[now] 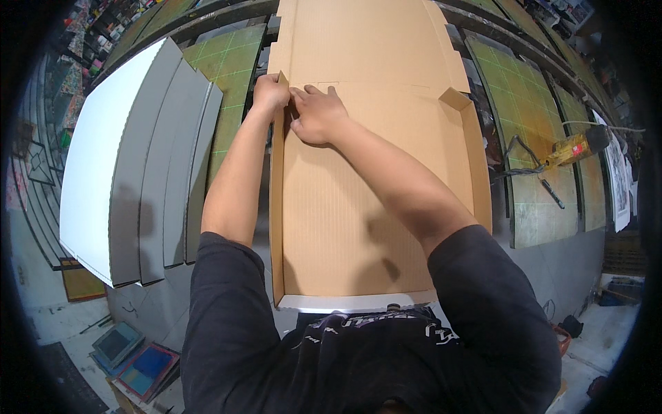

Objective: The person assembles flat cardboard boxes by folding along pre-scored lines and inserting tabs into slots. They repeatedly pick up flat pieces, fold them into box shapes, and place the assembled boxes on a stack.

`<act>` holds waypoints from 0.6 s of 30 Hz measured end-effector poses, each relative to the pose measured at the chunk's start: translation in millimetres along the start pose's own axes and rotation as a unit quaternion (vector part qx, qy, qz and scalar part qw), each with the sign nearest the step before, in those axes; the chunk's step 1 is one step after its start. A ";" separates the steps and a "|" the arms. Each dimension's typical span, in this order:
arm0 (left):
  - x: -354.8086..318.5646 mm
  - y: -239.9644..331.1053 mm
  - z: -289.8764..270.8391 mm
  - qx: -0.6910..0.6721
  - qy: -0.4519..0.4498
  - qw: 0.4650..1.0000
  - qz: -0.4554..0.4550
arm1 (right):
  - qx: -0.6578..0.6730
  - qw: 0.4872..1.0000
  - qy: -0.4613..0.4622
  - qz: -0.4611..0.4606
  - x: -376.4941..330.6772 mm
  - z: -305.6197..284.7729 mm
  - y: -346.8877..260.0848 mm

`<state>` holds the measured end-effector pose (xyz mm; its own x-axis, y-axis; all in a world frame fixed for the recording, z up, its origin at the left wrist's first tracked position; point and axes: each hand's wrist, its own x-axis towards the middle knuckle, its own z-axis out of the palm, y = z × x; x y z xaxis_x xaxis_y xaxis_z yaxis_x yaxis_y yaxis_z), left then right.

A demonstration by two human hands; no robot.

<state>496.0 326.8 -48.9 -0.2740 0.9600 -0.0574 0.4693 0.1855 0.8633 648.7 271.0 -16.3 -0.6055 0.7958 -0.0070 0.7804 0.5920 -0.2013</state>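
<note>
You had a flat brown box (365,207) lying open on the surface (545,200), straight in front of you. Your left hand (270,91) was closed, pinching a small flap (283,79) at the box's far left corner. Your right hand (317,114) lay just beside it, fingers loosely bent and pressed on the box floor, holding nothing. Left of the box, grey and white boards (138,172) lay fanned out. Right of it, well apart, lay a yellow tool (576,147).

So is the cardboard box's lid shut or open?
Open: the lid lies flat beyond the tray, whose inside shows; both hands work its far-left corner.
</note>
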 end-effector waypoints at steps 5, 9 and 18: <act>-14.6 15.7 -2.6 -0.050 -0.003 0.999 -0.009 | -0.004 0.999 -0.030 0.010 6.0 -2.2 0.1; -8.2 5.3 -7.4 -0.069 -0.029 0.997 0.003 | -0.020 0.999 0.029 -0.037 4.9 4.8 6.7; -19.4 14.1 -21.2 -0.056 -0.114 0.991 0.047 | 0.158 0.980 0.120 -0.036 8.0 18.5 28.3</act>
<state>490.1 306.4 -25.0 -0.0319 0.9967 -0.0751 0.3833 0.0816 0.9200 663.0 291.9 -40.2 -0.5737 0.7828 0.2408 0.6271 0.6090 -0.4857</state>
